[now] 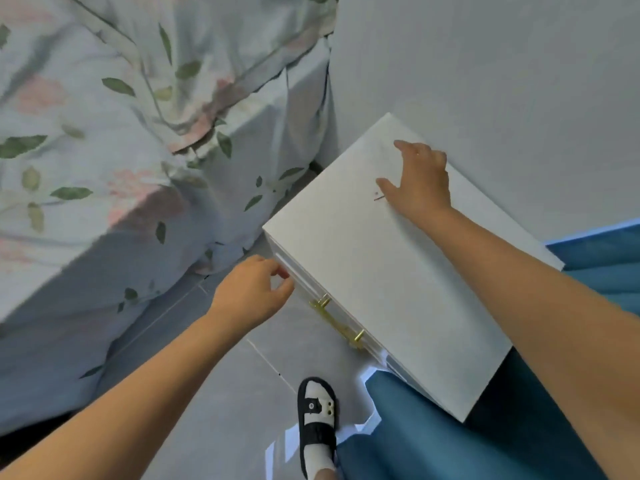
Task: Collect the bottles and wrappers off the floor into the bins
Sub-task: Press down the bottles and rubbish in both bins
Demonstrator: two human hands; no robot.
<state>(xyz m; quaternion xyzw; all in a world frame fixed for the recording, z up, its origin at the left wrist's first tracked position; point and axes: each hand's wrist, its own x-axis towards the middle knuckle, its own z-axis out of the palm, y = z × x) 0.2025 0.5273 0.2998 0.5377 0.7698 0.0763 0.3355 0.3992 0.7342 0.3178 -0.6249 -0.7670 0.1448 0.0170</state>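
The left hand (251, 294) curls its fingers round the front corner of the white wooden bedside cabinet (391, 271); the right hand (420, 181) lies spread, fingers relaxed, on its top. Likely she is shifting it to search behind. No bottles, wrappers or bins show. The floral bedspread (104, 150) and blue curtain (450, 438) crowd the grey tiled floor (242, 393).

Bare forearms, no sleeves; a black-and-white strapped sandal (318, 424) on one foot.

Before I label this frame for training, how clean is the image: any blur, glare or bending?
Head view: the bedspread at left is motion-smeared; bright window glare lies on the floor tiles near the sandal; the wide lens bends the nightstand edges; hands fairly sharp.
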